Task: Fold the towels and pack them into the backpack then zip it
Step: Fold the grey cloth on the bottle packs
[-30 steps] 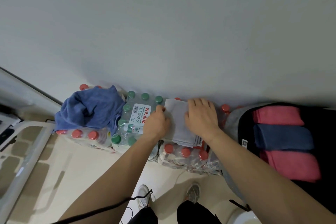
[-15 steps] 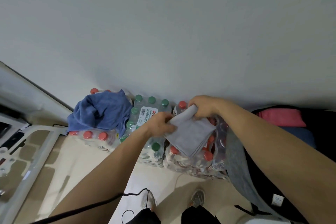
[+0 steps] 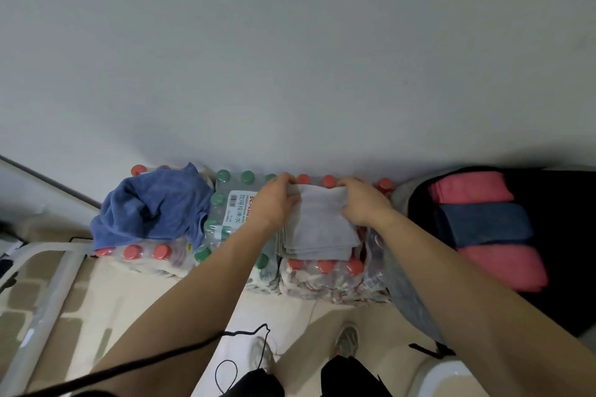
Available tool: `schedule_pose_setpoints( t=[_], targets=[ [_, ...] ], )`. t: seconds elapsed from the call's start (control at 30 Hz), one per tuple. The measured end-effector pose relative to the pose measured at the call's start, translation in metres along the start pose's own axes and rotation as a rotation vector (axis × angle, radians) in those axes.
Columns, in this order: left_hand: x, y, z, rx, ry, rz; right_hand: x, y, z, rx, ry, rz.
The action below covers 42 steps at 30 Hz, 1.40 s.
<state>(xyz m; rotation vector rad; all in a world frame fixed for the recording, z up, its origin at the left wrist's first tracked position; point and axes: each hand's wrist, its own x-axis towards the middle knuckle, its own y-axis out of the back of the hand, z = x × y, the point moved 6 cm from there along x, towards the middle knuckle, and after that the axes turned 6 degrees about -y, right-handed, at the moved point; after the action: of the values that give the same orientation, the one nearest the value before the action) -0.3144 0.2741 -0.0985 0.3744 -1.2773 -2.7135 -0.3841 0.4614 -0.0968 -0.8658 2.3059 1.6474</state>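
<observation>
A grey towel (image 3: 317, 229), folded into a small thick rectangle, lies on shrink-wrapped packs of water bottles (image 3: 322, 274). My left hand (image 3: 274, 203) grips its far left corner and my right hand (image 3: 362, 203) grips its far right corner. A crumpled blue towel (image 3: 151, 206) lies on the bottle packs to the left. At the right the black backpack (image 3: 561, 219) lies open with a folded pink towel (image 3: 467, 187), a blue one (image 3: 483, 224) and another pink one (image 3: 506, 264) stacked inside.
A white wall rises directly behind the bottle packs. A white frame (image 3: 42, 293) stands on the tiled floor at the left. A black cable (image 3: 232, 335) hangs below my left arm. My shoes (image 3: 346, 338) show on the floor below.
The towel was lifted off the packs half a second ago, held tilted between both hands; now it lies flat again, folded smaller, with both hands on its far corners.
</observation>
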Motion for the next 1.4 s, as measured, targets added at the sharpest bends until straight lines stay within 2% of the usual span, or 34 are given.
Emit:
schedule_pose_setpoints(
  t=[0.07,0.13,0.17,0.23,0.33,0.53,0.7,0.8,0.93,1.13,1.4],
  targets=[
    [-0.003,-0.007,0.006,0.157,-0.056,0.048,-0.010,-0.001,-0.001,-0.143,-0.015,0.117],
    [-0.011,-0.013,0.019,0.250,-0.147,0.158,-0.023,-0.002,-0.011,-0.220,0.076,0.265],
    [-0.016,-0.017,0.026,0.265,-0.197,0.196,-0.025,-0.008,-0.015,-0.253,0.142,0.287],
    [-0.024,-0.033,0.032,0.329,-0.262,0.139,-0.024,-0.028,-0.012,-0.318,0.195,0.233],
    [-0.032,-0.060,0.015,0.445,-0.274,-0.019,-0.021,-0.054,0.005,-0.369,0.133,0.135],
    [-0.035,-0.060,0.009,0.471,-0.279,-0.058,-0.021,-0.055,0.001,-0.376,0.096,0.108],
    [-0.055,-0.033,0.015,0.399,-0.428,0.084,-0.052,-0.025,-0.003,-0.255,0.275,0.408],
    [-0.071,-0.027,0.011,0.410,-0.488,0.075,-0.067,-0.030,0.002,-0.212,0.365,0.272],
    [-0.078,-0.026,0.010,0.434,-0.504,0.001,-0.073,-0.034,0.002,-0.294,0.357,0.138],
    [-0.080,-0.031,0.017,0.502,-0.437,-0.044,-0.079,-0.034,-0.014,-0.483,0.340,0.158],
    [-0.087,-0.032,0.019,0.545,-0.427,-0.013,-0.089,-0.026,-0.024,-0.385,0.390,0.304]
  ],
)
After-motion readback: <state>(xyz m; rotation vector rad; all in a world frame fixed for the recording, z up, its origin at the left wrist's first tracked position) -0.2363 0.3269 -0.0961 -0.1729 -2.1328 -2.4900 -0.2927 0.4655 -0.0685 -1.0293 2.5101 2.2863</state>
